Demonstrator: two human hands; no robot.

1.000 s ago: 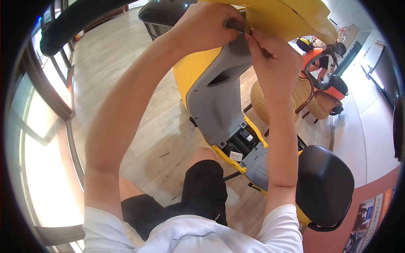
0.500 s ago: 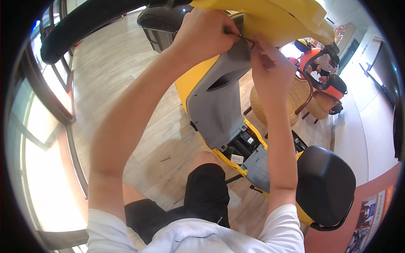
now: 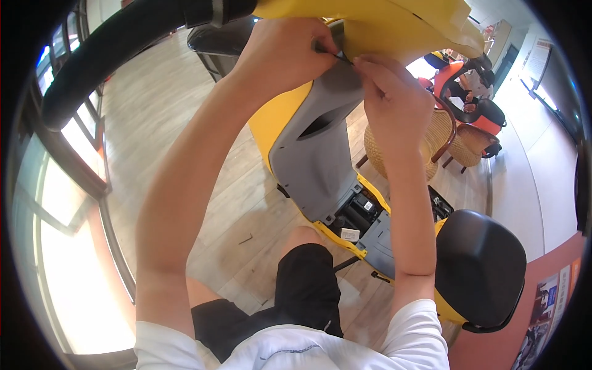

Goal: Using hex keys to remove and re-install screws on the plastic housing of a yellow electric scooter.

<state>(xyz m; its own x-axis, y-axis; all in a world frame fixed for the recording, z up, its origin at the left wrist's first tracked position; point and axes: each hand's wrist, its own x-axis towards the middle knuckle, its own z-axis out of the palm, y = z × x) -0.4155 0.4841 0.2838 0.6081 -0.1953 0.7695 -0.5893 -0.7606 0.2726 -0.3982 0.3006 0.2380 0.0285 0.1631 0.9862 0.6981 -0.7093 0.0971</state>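
Observation:
Both my hands are raised to the underside of a yellow scooter cover (image 3: pixel 401 31), above the grey leg shield (image 3: pixel 311 157). A thin, dark hex key (image 3: pixel 345 59) spans the gap between them. My left hand (image 3: pixel 287 52) pinches one end, its fingertips close beneath the cover. The fingers of my right hand (image 3: pixel 398 98) are closed at the other end, thumb and forefinger together. Where the key's tip sits is hidden by the fingers and the cover.
A black handlebar grip (image 3: pixel 117 52) reaches across the upper left. Below, the footboard bay (image 3: pixel 361 209) lies open, beside a black seat (image 3: pixel 481 268). Another hex key (image 3: pixel 246 238) rests on the wooden floor. Wicker chairs (image 3: pixel 441 132) and a person (image 3: pixel 475 86) are at the right.
The right fingers have closed in on the hex key's bent end, which showed clearly before. My view has shifted slightly, bringing the handlebar lower in the picture.

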